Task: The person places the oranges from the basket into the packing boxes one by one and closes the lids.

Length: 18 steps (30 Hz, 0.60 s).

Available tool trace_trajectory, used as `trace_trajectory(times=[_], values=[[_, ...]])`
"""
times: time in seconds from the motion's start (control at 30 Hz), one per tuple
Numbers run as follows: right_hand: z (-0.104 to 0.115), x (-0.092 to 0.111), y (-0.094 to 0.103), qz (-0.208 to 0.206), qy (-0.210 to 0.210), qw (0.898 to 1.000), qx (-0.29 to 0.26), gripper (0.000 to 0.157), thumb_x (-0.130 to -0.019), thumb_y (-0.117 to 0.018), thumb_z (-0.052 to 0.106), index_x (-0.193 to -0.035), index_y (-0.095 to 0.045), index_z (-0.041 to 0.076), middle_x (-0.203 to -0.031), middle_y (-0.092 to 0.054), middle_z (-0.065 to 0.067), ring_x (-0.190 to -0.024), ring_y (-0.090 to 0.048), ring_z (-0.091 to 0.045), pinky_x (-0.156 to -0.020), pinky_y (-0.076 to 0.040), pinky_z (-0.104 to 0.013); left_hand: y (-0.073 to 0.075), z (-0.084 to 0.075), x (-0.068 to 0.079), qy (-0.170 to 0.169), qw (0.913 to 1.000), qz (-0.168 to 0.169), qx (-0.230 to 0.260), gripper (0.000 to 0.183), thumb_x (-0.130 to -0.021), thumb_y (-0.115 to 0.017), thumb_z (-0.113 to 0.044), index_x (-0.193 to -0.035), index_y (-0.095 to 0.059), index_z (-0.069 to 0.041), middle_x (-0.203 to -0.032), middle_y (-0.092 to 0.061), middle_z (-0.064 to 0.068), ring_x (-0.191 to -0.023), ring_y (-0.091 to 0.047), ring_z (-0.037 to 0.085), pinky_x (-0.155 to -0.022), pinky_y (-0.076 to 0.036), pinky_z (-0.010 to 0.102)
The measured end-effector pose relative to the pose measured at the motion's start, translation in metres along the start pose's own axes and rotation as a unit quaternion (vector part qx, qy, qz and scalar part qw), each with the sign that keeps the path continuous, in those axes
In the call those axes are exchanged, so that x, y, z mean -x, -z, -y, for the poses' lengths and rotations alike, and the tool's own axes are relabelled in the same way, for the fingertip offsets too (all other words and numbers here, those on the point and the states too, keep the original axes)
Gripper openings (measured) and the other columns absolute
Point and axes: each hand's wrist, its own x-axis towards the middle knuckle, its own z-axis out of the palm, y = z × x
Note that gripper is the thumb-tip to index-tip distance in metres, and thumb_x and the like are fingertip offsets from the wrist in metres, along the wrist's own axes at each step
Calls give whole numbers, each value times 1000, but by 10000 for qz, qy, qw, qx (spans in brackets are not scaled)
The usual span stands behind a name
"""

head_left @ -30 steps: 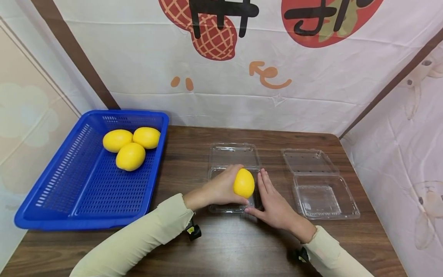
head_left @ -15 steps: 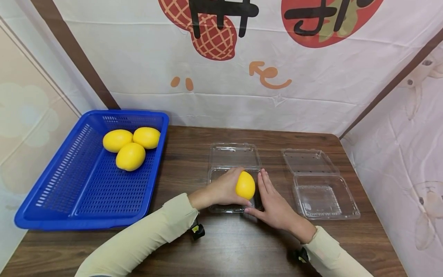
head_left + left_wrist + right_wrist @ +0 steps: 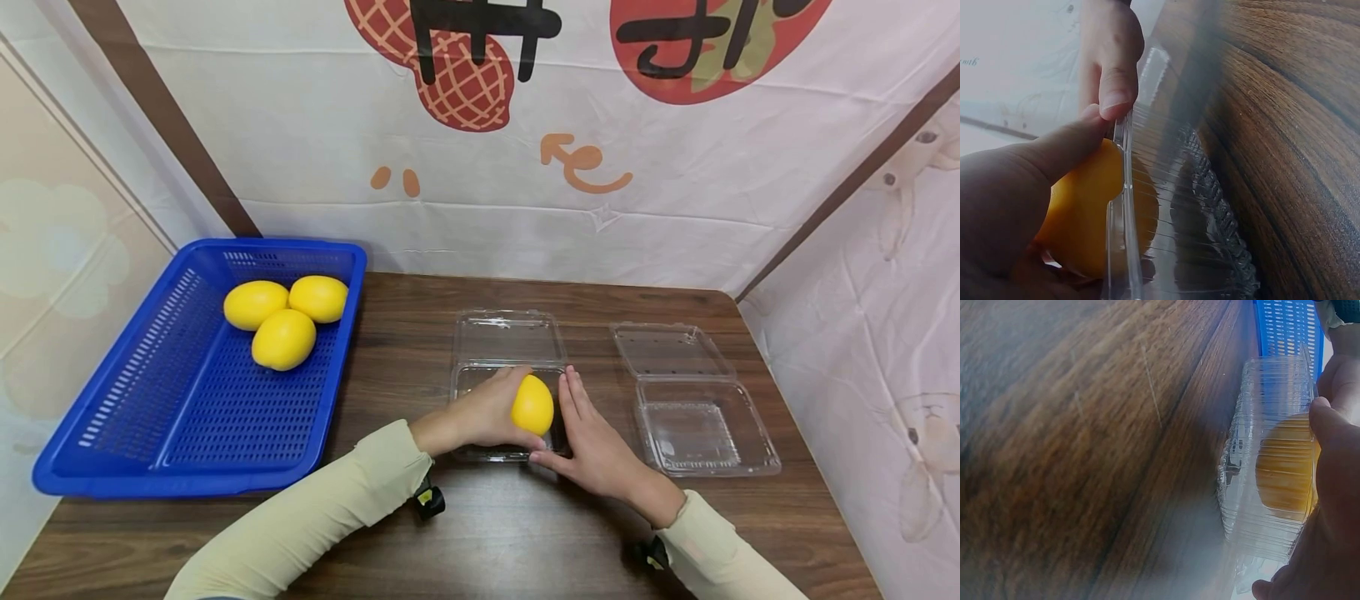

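My left hand (image 3: 487, 410) grips a yellow lemon (image 3: 533, 406) over the bottom half of a clear plastic clamshell box (image 3: 468, 379). Seen from the left wrist, the lemon (image 3: 1082, 206) lies partly below the box's rim (image 3: 1126, 181), with the thumb across its top. Whether it touches the box floor is hard to tell. My right hand (image 3: 596, 442) rests against the box's right side with straight fingers; its thumb touches the near rim. Through the clear wall, the right wrist view shows the lemon (image 3: 1285, 469) inside the box. The left fingers are mostly hidden behind the fruit.
A blue plastic basket (image 3: 183, 479) at the left holds three more lemons (image 3: 283, 340). To the right, a second clamshell box (image 3: 693, 429) lies with its lid folded back. A printed cloth (image 3: 480, 233) hangs behind the wooden table (image 3: 495, 533).
My left hand has shifted slightly right and toward the near side with the lemon, mostly during the first half second. The right hand has stayed in place at the box.
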Motion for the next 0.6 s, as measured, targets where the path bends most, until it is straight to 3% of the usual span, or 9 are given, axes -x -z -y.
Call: trace_trajectory(times=[0.3,0.6], values=[[-1,0,-1,-55,50,10000,50,116,-90,-73,55,-158,-6,-11,-166,1,-29,-154,-7,-39,-117,-27,-55,-7,4,-2,-91,9996,240,81,99,-80,-86,-47,-149,-35,3,-127,-53,18,-98,-58,22,-85,-55,38],[-2,0,-2,-34,68,10000,20,115,-91,-71,56,-158,-6,-11,-166,2,-29,-154,-5,-39,-118,-25,-54,-11,6,-1,-274,9990,345,125,91,-87,-80,-45,-149,-30,0,-123,-49,17,-104,-52,24,-89,-52,39]])
